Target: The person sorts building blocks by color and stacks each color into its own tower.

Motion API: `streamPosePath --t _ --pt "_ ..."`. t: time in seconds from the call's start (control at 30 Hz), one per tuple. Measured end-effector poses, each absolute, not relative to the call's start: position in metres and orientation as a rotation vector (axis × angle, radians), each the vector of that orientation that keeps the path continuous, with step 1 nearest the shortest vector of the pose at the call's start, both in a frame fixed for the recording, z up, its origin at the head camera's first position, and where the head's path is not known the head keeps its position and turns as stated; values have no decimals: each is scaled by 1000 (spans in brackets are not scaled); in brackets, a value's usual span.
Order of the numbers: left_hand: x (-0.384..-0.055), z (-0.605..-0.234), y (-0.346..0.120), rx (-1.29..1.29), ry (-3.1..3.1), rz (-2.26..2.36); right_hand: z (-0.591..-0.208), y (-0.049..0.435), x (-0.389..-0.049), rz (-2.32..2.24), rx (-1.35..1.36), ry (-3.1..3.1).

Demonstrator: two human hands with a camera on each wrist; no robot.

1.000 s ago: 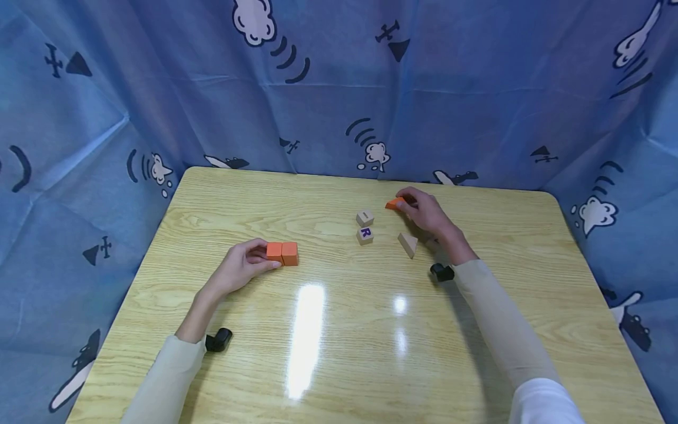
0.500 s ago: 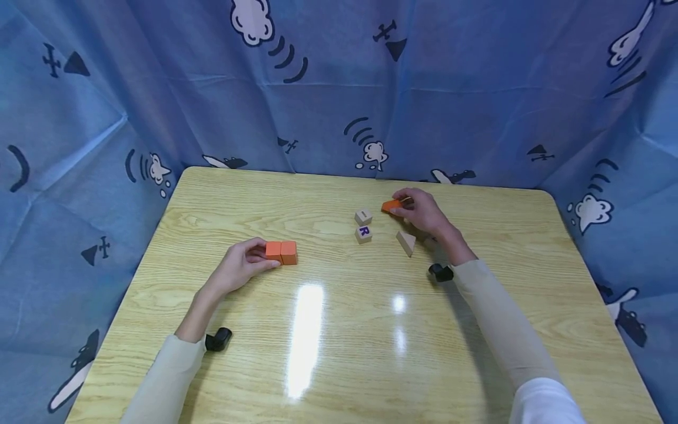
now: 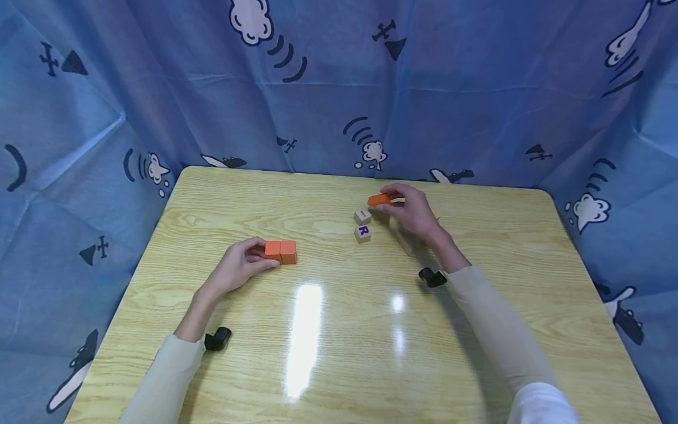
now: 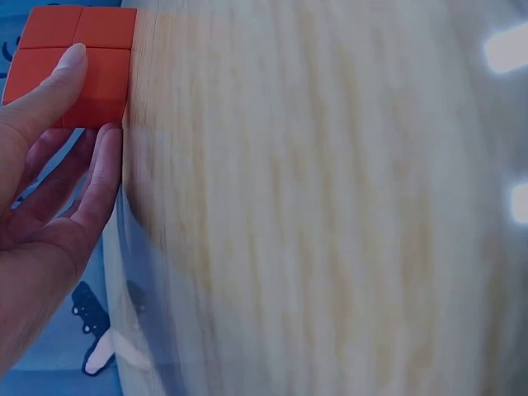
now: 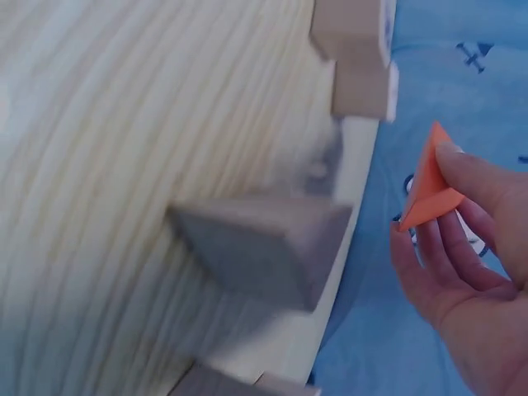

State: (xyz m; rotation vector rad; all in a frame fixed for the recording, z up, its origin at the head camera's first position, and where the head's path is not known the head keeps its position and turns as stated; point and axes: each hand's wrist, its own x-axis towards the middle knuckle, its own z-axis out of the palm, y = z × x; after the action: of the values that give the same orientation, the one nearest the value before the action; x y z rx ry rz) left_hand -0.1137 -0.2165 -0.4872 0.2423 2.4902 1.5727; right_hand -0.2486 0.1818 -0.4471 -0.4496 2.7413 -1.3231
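Wedge (image 5: pixel 426 183) of plain orange, sharp-edged, probably triangular in section

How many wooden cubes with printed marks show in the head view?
2: the R cube, left of the right hand, and the single-stroke cube just beyond it; the hand may hide others.

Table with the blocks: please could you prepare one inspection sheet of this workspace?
Surface: glossy wood-grain table, reflecting light.
Job's things: orange cubes, orange triangular prism, R-marked cube, second marked cube, plain triangular prism.
Clutter: yellow edge, mostly hidden by the right hand; unidentifiable.
Grippers: left hand grips orange cubes; right hand pinches orange triangular prism.
Cables: nothing seen.
Surroundings: blue printed cloth behind and beside the table.
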Motion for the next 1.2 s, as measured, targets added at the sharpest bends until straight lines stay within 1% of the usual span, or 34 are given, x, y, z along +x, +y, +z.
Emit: streamPosePath --t 0.6,0.87,1.2 --pt "-114 -487 -216 239 2489 1584 -440 133 -221 -1473 -612 2527" --pt "-114 -488 -217 233 2485 1579 -441 109 -213 -1604 -603 2376" --pt "-115 -491 -218 237 2481 1596 -440 68 -197 -1686 -702 2259"
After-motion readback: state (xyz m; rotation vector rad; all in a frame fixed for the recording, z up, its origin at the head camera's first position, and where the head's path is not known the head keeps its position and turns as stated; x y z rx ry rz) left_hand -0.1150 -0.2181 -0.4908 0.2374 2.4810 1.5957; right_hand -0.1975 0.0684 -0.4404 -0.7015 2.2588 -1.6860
